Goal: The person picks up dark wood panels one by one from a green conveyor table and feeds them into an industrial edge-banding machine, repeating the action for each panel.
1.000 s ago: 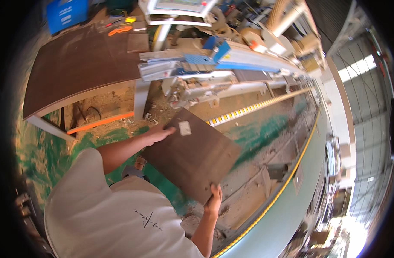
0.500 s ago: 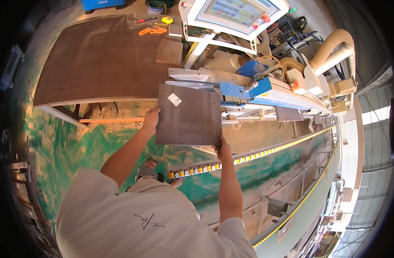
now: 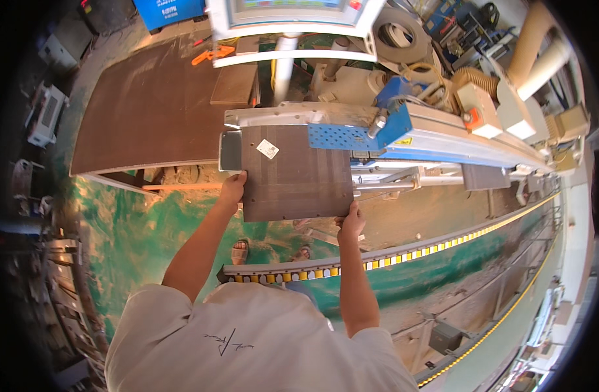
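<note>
Left hand (image 3: pixel 233 187): closed on the left edge of a dark brown panel (image 3: pixel 293 179), below its middle. Right hand (image 3: pixel 352 221): pinching the same panel at its near right corner.

Panel, one: squarish, broad face up, small holes near its edges, a white label (image 3: pixel 267 149) set askew toward the far left. Held at the near side of a long machine, its far right corner beneath a blue perforated plate (image 3: pixel 339 136) (whether the two touch, I cannot tell from where I stand).

Machine fittings: blue bracket (image 3: pixel 397 124) at the plate's right end; control screen (image 3: pixel 290 16) on a white post beyond the panel.

Tabletop (image 3: pixel 143 117), brown, to the left: bearing a smaller brown board (image 3: pixel 233 85) and an orange hand tool (image 3: pixel 211 54).

Roller rail (image 3: pixel 391 256), yellow and white: running between the person's body and the machine, rightward.

Floor (image 3: pixel 136 228): green, dusted tan; a sandalled foot (image 3: pixel 240 251) below the panel.

Farther off: ribbed tan hose (image 3: pixel 476 81), right; blue case (image 3: pixel 169 13), beyond the tabletop.
</note>
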A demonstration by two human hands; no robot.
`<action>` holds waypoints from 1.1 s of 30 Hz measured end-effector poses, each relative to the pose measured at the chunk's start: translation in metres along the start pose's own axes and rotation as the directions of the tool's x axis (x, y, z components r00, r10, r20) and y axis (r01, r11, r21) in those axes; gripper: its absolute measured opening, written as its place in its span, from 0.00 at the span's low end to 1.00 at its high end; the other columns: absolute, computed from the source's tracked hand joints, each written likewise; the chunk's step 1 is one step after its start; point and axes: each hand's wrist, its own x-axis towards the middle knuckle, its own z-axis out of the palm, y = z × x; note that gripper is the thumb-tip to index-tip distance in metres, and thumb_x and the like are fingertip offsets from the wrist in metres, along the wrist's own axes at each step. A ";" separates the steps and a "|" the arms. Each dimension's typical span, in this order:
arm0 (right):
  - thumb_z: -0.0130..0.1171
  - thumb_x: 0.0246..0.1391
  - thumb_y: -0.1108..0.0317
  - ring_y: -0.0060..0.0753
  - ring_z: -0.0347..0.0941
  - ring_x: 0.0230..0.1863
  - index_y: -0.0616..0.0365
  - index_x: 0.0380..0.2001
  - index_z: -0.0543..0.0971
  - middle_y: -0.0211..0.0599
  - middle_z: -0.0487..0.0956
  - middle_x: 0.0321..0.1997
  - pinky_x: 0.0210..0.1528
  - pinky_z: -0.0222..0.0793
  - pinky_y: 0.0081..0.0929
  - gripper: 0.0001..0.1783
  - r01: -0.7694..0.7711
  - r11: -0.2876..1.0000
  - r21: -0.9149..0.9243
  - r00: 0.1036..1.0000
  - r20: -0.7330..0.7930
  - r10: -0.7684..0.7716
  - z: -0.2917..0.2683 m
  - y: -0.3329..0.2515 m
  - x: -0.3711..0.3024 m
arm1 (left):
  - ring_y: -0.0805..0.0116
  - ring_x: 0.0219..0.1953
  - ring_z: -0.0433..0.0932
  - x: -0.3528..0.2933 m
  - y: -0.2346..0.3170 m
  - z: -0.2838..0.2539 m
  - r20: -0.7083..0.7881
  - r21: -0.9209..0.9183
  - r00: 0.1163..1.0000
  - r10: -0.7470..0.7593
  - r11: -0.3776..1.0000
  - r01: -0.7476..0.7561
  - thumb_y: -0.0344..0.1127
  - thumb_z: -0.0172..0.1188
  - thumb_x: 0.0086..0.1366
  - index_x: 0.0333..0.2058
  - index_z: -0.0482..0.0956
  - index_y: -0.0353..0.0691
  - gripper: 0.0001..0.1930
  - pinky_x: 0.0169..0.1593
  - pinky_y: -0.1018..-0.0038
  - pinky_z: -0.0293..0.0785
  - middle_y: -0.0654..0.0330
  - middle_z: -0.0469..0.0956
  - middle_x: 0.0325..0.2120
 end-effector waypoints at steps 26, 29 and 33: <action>0.46 0.69 0.57 0.30 0.79 0.27 0.62 0.53 0.71 0.46 0.81 0.38 0.27 0.77 0.24 0.20 0.044 0.975 0.216 0.983 -0.182 -0.004 -0.275 0.009 -0.071 | 0.40 0.47 0.78 0.008 -0.017 0.336 0.020 0.505 0.971 0.238 0.836 -0.215 0.53 0.43 0.71 0.44 0.80 0.32 0.28 0.51 0.52 0.73 0.40 0.80 0.44; 0.48 0.68 0.57 0.30 0.79 0.26 0.63 0.52 0.72 0.45 0.81 0.37 0.27 0.77 0.24 0.20 -0.059 0.971 0.230 0.875 -0.456 0.161 -0.335 0.093 -0.231 | 0.47 0.46 0.79 0.086 -0.041 0.355 0.428 0.746 0.827 0.366 0.374 -0.551 0.51 0.47 0.70 0.44 0.80 0.34 0.24 0.49 0.55 0.74 0.45 0.80 0.43; 0.50 0.66 0.55 0.32 0.79 0.25 0.62 0.48 0.73 0.43 0.81 0.36 0.25 0.76 0.25 0.20 0.041 0.927 0.372 0.575 -0.768 0.283 -0.401 0.204 -0.423 | 0.55 0.43 0.79 0.201 0.002 0.333 0.766 0.581 0.325 0.555 -0.381 -0.719 0.48 0.55 0.67 0.45 0.79 0.37 0.20 0.46 0.60 0.76 0.50 0.79 0.43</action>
